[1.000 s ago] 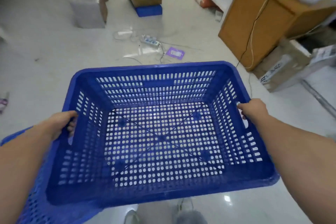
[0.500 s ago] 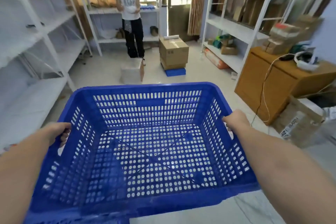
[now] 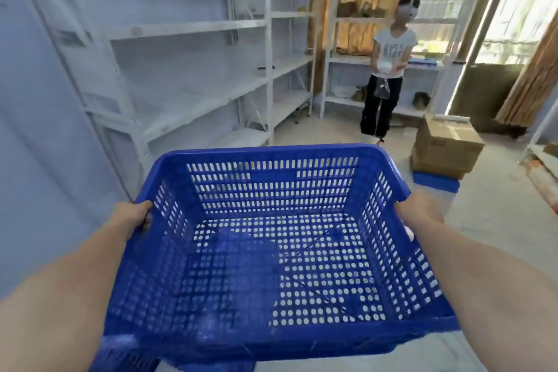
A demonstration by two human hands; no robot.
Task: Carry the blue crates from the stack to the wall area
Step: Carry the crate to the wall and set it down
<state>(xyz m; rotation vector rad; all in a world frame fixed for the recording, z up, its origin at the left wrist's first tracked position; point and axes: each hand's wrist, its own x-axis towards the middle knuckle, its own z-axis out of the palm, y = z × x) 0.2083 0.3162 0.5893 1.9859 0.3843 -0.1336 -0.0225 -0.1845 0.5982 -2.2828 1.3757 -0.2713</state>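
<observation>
Blue crate (image 3: 271, 251) held level off the floor — left hand (image 3: 133, 217) clamped on its left rim, right hand (image 3: 419, 214) on the right. Beyond the right grip: cardboard box (image 3: 447, 145); white shelving (image 3: 187, 75) beyond the left.

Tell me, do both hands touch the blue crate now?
Touching. The head view shows the left hand and the right hand each curled over a side rim of the blue crate.

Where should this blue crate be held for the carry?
By the rims of its two short sides, one hand from each side, as now: left hand and right hand curl over opposite edges of the blue crate. It is wide and open-topped, so opposed side grips should keep it level.
</observation>
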